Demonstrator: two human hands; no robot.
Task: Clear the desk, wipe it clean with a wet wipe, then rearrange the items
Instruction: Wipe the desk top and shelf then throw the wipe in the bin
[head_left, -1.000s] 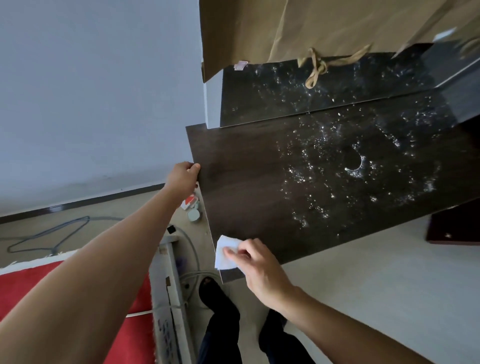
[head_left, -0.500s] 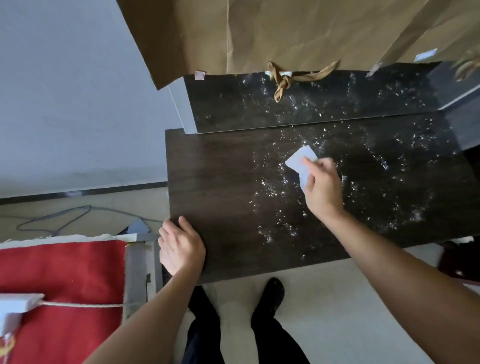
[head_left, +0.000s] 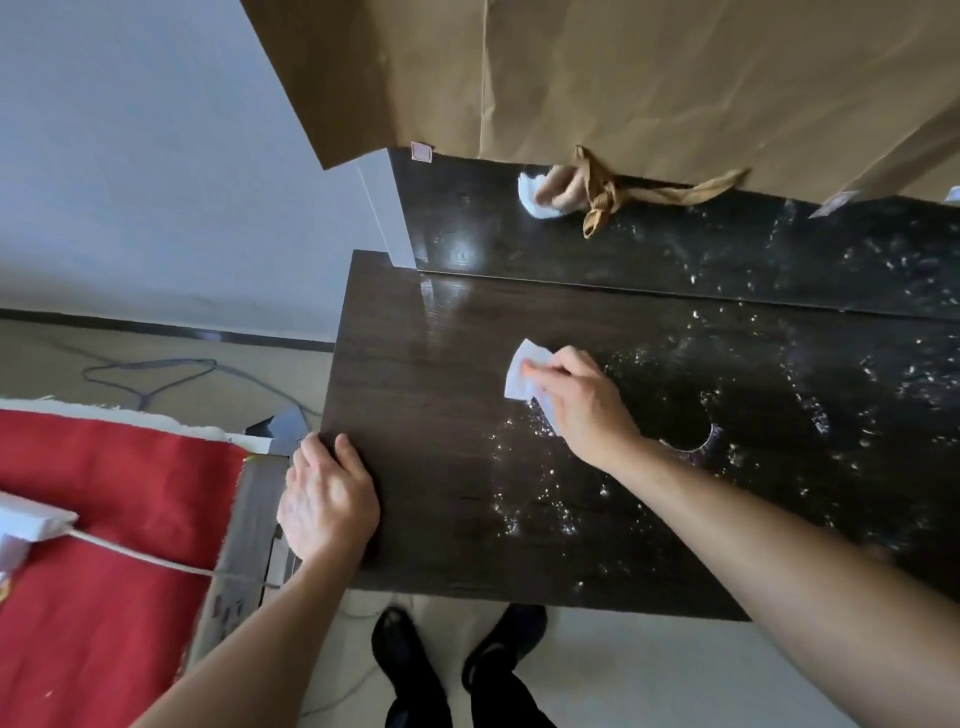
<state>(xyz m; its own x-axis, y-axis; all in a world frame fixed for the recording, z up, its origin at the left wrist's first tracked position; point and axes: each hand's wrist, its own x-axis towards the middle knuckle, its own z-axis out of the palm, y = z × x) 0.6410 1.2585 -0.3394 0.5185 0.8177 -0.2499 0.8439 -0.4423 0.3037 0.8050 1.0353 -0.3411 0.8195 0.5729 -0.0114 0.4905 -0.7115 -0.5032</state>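
Wet wipe (head_left: 524, 375), small and white, pressed flat to the dark desk top (head_left: 431, 415) under the fingers of the right hand (head_left: 576, 402), near the middle of the surface. Thin, limp and damp by the look of it, so likely to fold or bunch; best held flat beneath several fingertips, not pinched at a corner. Left hand (head_left: 327, 499) spread palm-down on the desk's near left corner, bracing, holding nothing. White flecks (head_left: 524, 467) scattered around and to the right of the wipe; left part of the top glossy. Further back, a shiny dark panel (head_left: 675, 244) mirroring hand and wipe. Above it, a brown paper bag (head_left: 623, 78) with a knotted tie. Far left, red cloth (head_left: 104, 519); below, dark shoes (head_left: 457, 654) on pale floor.
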